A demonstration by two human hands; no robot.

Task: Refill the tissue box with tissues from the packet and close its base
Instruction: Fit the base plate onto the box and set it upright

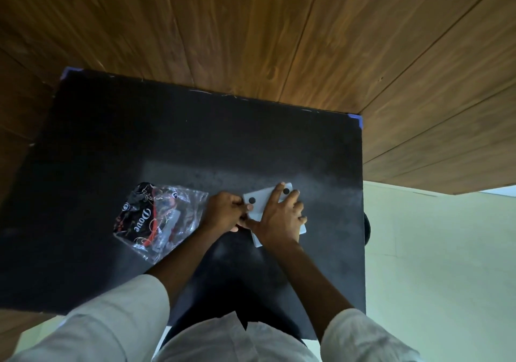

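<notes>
A grey tissue box (261, 198) lies base-up on the black table (195, 138), with two dark round feet showing on its base. My right hand (282, 216) presses flat on the base, fingers spread. My left hand (224, 212) pinches the box's left edge with curled fingers. The clear plastic tissue packet (160, 219), printed black, red and white with "Dove", lies crumpled to the left of my hands and looks flat. Most of the box is hidden under my hands.
The table's right edge runs close beside the box, with pale floor (435, 264) beyond it. A wooden panelled wall (279, 26) rises behind the table's far edge. Blue tape (358, 120) marks the far corners. Bare tabletop stretches behind the box and packet.
</notes>
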